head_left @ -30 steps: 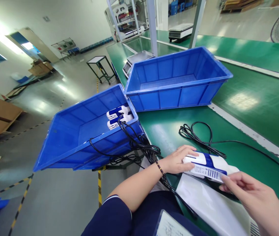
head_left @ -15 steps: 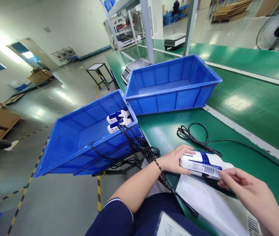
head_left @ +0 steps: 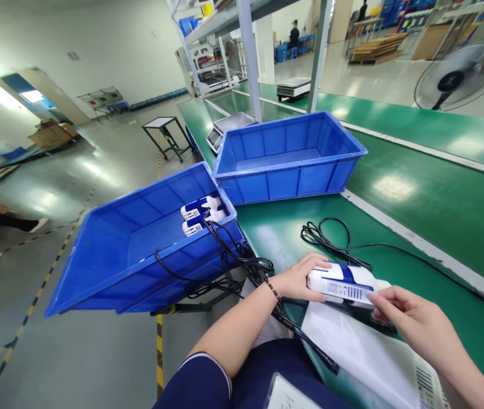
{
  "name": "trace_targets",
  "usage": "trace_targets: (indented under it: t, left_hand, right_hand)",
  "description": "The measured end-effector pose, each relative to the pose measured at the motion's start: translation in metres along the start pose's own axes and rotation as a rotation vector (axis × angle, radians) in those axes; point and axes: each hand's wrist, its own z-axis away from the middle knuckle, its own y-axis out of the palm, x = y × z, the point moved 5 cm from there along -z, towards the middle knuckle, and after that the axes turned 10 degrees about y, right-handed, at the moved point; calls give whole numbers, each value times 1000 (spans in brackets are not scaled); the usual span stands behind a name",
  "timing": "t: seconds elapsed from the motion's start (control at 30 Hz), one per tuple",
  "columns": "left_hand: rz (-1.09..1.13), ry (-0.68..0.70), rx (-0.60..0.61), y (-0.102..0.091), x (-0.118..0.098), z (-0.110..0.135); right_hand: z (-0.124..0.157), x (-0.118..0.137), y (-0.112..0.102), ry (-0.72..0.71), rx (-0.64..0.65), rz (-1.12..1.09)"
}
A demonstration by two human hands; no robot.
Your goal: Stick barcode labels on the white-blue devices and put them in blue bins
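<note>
My left hand (head_left: 299,279) grips the wide end of a white-and-blue corded device (head_left: 348,274) at the bench's near edge. A printed label (head_left: 346,290) with a code and bars lies along its side. At the narrow end, my right hand (head_left: 404,311) is closed, thumb pressed at the label's edge and other fingers partly hidden behind. Below the device lies a white plastic bag (head_left: 361,346) with a barcode. Black cable (head_left: 327,234) is coiled on the green bench (head_left: 267,227) behind it. Two similar devices (head_left: 199,216) lie in the left blue bin (head_left: 140,267), their cords hanging over its side.
Another blue bin (head_left: 284,182) stands on the bench beyond my hands. Behind it are a scale (head_left: 225,128) and a shelf post (head_left: 248,62). A fan (head_left: 450,80) stands at far right. A person's feet (head_left: 37,225) show on the floor at left.
My view has shifted slightly, so the whole scene sits a little differently in the picture. Both hands keep their places on the device, with no clear change of grip.
</note>
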Motion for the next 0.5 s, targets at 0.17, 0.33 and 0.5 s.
trace_targets:
  t: [0.17, 0.33, 0.5]
  left_hand:
    - [-4, 44, -12, 1, 2, 0]
    - [-1, 15, -21, 0, 6, 0]
    - [3, 9, -45, -2, 9, 4]
  right_hand:
    - [-3, -1, 3, 7, 8, 21]
    - [17, 11, -29, -39, -433, 233]
    - [57, 86, 15, -746, -657, 380]
